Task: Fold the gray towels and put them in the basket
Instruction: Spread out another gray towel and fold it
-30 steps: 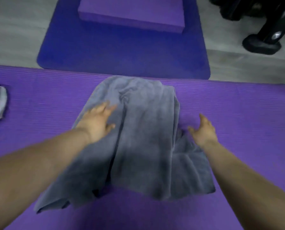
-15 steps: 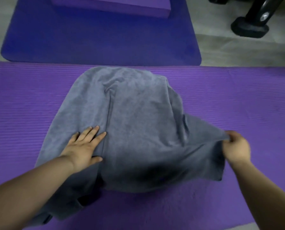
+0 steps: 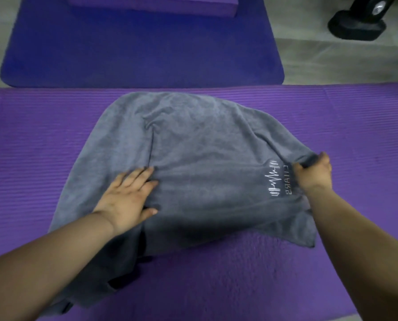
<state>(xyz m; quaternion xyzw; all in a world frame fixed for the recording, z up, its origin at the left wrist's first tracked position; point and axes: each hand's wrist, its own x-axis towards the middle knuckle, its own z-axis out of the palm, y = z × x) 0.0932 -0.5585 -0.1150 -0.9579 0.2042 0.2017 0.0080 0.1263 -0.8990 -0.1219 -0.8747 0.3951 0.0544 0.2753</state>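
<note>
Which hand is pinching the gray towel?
The right hand pinches the edge of the gray cloth towel; the left hand just presses flat on it.

Purple ribbed mat (image 3: 355, 117) spread across the foreground, with a gray towel (image 3: 205, 147) lying rumpled and partly spread on its middle. Just beyond the mat's far edge, a blue mat (image 3: 135, 54) lies on the pale gray floor (image 3: 344, 61) and bears a purple block (image 3: 151, 3). A black base (image 3: 357, 28) stands on the floor, far right.
</note>
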